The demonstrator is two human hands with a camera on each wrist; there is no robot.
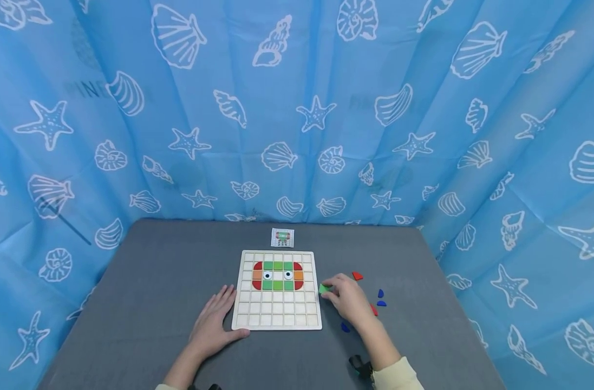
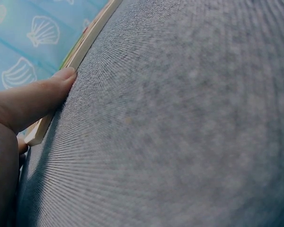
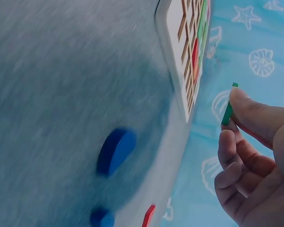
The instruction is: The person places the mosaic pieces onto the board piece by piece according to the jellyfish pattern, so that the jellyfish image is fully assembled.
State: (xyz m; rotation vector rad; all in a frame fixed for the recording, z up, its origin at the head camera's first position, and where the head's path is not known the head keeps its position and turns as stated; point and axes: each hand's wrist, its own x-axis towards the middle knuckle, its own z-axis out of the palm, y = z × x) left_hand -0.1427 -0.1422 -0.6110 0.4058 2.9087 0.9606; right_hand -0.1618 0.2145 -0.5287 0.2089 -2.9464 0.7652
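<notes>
A white gridded board [image 1: 276, 328] lies on the table, its upper cells filled with red, green and orange tiles [image 1: 278, 265] and two eye pieces [image 1: 267, 275]. My left hand [image 1: 214, 323] rests at the board's near left corner, fingers spread along the left side. In the left wrist view, the thumb [image 2: 49, 92] touches the board's front edge. Just off the board's right side, my right hand [image 1: 347, 298] pinches a green tile [image 1: 324, 288] between thumb and fingers. The right wrist view shows this green tile [image 3: 228, 106] edge-on, raised above the table.
Right of the board lie a red quarter-round piece [image 1: 357, 275], a second red piece [image 1: 374, 310] partly behind the forearm, and blue half-round pieces [image 1: 380, 293]. A small printed card [image 1: 282, 237] sits beyond the board. A blue shell-patterned curtain [image 1: 297, 162] hangs behind the grey table [image 1: 180, 260].
</notes>
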